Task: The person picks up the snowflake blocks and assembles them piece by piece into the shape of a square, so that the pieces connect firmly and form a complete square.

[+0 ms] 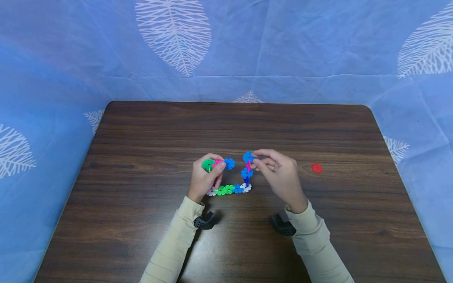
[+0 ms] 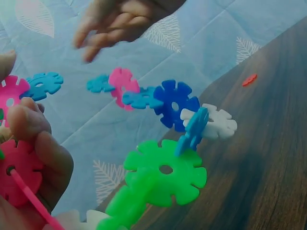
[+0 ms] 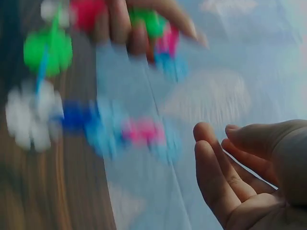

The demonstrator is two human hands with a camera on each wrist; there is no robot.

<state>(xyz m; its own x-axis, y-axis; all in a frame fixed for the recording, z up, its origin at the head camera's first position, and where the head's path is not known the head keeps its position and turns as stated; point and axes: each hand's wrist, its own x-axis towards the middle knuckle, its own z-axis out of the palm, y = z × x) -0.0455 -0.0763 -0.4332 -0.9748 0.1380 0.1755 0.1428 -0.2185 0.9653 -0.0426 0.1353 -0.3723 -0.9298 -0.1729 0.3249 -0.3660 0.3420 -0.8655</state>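
Observation:
A chain of notched plastic snowflake discs (image 1: 229,189) in green, pink, white and blues bends into an open-topped U. My left hand (image 1: 202,179) grips its left side, thumb over a pink disc (image 2: 10,93); part of the chain is hidden behind the fingers. One free end is a light blue disc (image 1: 229,164) just past the left thumb. Across the gap, the right side rises through a dark blue disc (image 2: 176,105) and a pink disc (image 2: 123,88) to another light blue disc (image 1: 248,157). Beside that end, my right hand (image 1: 279,175) holds nothing, its fingers loosely bent.
One loose red disc (image 1: 317,168) lies on the dark wooden table (image 1: 354,220), to the right of my right hand. Behind the table's far edge hangs a blue cloth (image 1: 301,47) with white leaf prints. Both wrists wear black devices (image 1: 206,221).

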